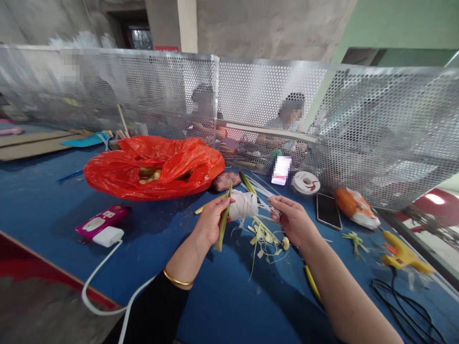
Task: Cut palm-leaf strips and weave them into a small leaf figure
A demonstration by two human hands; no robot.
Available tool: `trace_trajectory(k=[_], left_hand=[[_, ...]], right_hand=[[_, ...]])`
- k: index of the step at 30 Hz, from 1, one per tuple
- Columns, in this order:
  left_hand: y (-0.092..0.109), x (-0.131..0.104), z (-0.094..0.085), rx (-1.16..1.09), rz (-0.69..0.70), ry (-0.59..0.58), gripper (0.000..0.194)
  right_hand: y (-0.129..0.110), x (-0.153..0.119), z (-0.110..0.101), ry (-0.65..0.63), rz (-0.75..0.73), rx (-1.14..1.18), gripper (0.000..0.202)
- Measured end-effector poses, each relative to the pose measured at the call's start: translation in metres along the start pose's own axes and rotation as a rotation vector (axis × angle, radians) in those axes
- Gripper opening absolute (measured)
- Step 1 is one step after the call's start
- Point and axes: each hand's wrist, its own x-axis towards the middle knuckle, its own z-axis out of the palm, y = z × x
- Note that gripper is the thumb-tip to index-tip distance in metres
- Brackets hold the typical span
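My left hand (208, 220) is closed around a long flat green leaf strip (223, 230), which stands nearly upright in the fingers. Right beside it is a bundle wound with white string or ribbon (244, 205), its near end at my left fingertips. My right hand (293, 220) pinches thin white strands (264, 206) that run from the bundle's right side. Under both hands, pale green leaf scraps (264, 235) lie in a loose tangle on the blue table (222, 296). The core of the bundle is hidden by its wrapping.
A red plastic bag (175, 177) stands back left, near a purple device (102, 222) with a white cable. To the right are a ribbon spool (305, 183), a dark phone (328, 210) and a yellow glue gun (405, 255). A perforated metal screen (265, 91) borders the back; people sit beyond it.
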Motion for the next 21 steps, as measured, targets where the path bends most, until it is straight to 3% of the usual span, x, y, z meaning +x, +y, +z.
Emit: trace_trajectory(k=[8,15,21], left_hand=[[0.005,0.0,0.002,-0.193,-0.073,0.047,0.009],[0.013,-0.005,0.006,-0.355,-0.179,0.07,0.014],[0.013,-0.005,0.005,-0.417,-0.217,0.081,0.014]], right_hand=[[0.012,0.012,-0.01,0.178,-0.151,-0.204,0.025],[0.034,0.009,0.007,-0.026,-0.068,-0.273,0.022],[0.047,0.004,0.023,0.007,-0.085,-0.208,0.03]])
